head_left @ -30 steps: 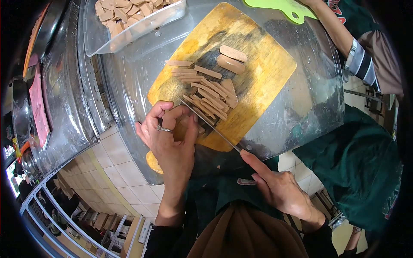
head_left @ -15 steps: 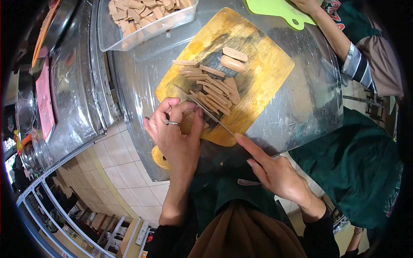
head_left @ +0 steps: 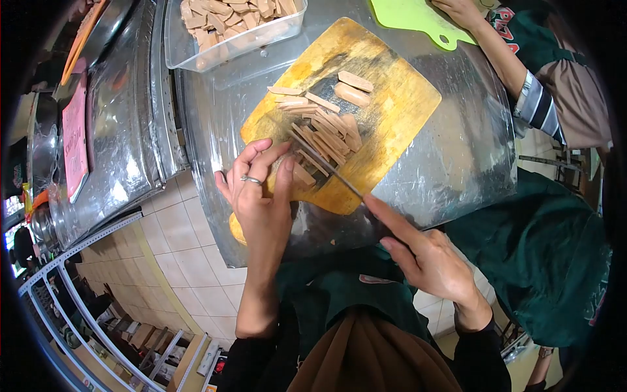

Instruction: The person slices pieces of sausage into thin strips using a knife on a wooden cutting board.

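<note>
My right hand [head_left: 428,258] is closed round a knife [head_left: 339,175], index finger stretched along the back of it. The thin blade lies diagonally along the near side of a pile of brown sausage strips [head_left: 324,138]. My left hand [head_left: 261,202], wearing a ring, is over the left edge of the yellowed cutting board [head_left: 398,111]. Its thumb and fingers are apart, and a sausage piece [head_left: 302,175] lies by the thumb. Farther up the board are a rounded sausage half [head_left: 353,95] and a flat slice [head_left: 356,81].
A clear plastic tub [head_left: 235,53] of cut sausage pieces [head_left: 228,19] stands at the back left of the metal table [head_left: 450,157]. At the back right, a co-worker's hand [head_left: 460,12] rests by a green cutting board [head_left: 418,23]. A metal rack [head_left: 72,294] is at lower left.
My left thumb and fingers have spread and drawn back from the blade. The knife has turned slightly and a sausage piece now shows beside it. The whole view has shifted a little.
</note>
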`<control>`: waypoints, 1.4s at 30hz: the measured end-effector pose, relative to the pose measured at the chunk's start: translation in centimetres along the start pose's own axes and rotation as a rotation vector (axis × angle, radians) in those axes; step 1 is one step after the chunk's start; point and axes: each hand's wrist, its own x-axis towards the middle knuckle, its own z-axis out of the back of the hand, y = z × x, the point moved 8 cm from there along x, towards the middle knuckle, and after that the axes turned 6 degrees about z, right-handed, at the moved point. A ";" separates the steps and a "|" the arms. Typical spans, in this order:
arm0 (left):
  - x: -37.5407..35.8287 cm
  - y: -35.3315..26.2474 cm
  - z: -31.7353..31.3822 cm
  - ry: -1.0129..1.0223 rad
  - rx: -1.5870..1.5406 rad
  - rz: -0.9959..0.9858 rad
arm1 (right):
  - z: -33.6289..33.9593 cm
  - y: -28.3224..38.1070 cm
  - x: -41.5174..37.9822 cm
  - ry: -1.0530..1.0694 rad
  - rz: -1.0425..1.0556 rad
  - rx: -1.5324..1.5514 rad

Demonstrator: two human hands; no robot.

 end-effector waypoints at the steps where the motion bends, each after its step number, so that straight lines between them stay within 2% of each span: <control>1: 0.0 0.1 0.3 -0.004 -0.010 0.001 | -0.3 0.3 -0.3 -0.029 0.054 0.000; 3: -0.3 0.3 1.2 -0.006 0.010 0.000 | -0.8 0.1 -0.7 -0.027 0.057 0.010; 6: -0.8 0.3 1.8 0.004 0.023 0.012 | -1.1 -1.1 -1.1 0.015 -0.050 0.022; 9: -1.7 0.8 1.3 0.041 0.036 0.036 | -0.5 -0.8 -0.9 -0.016 -0.063 0.019; 15: -1.7 1.0 0.6 0.010 0.094 0.070 | -2.1 -0.3 -1.6 0.088 -0.087 0.035; 19: -1.6 0.8 0.6 -0.004 0.118 0.071 | -2.6 -0.5 -1.8 0.198 -0.276 0.091; 22: -1.7 0.9 0.5 0.000 0.093 0.077 | -2.8 -0.4 -1.9 0.241 -0.302 0.043; 25: -1.7 1.2 0.4 0.014 0.070 0.081 | -3.0 -0.4 -1.9 0.211 -0.211 0.012; 31: -1.6 1.2 0.4 0.032 0.072 0.069 | -3.2 -0.5 -1.8 0.316 -0.338 0.136; 34: -1.6 1.0 0.5 0.046 0.070 0.064 | -2.8 0.1 -1.2 0.174 -0.201 0.221; 37: -1.7 1.1 0.4 0.057 0.079 0.059 | -3.0 -0.5 -1.4 0.242 -0.274 0.286; 42: -1.8 1.1 0.4 0.042 0.101 0.046 | -2.5 0.1 -0.1 0.231 -0.223 0.208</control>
